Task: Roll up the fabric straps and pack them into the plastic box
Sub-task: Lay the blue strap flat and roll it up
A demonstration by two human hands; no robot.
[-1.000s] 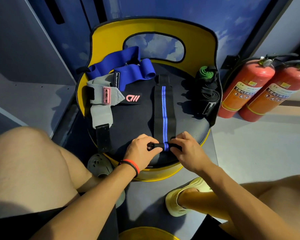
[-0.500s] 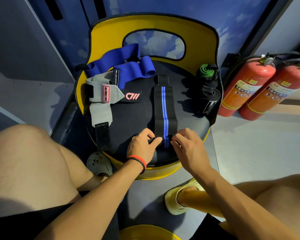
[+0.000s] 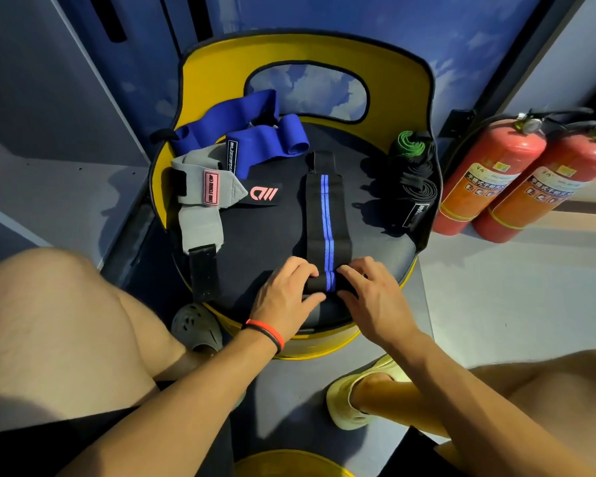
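Observation:
A black strap with a blue centre stripe [image 3: 325, 218] lies lengthwise on the dark seat of a yellow chair [image 3: 193, 74]. Its near end is wound into a small roll [image 3: 326, 282]. My left hand [image 3: 284, 297] pinches the roll's left end and my right hand [image 3: 369, 294] pinches its right end. A grey strap with a pink label [image 3: 200, 201] and a blue strap [image 3: 252, 139] lie at the seat's left and back. A bundle of black straps with a green roll [image 3: 413, 177] sits at the right edge. No plastic box is in view.
Two red fire extinguishers [image 3: 489, 177] stand on the floor right of the chair. My bare knees frame the seat, with a grey shoe [image 3: 197, 325] under it and a yellow shoe [image 3: 355, 401] at the front. A blue wall lies behind.
Both hands have shifted forward along the strap with the roll, which is now thicker. Half a second ago the fingers covered the roll; now its blue stripe shows between the hands.

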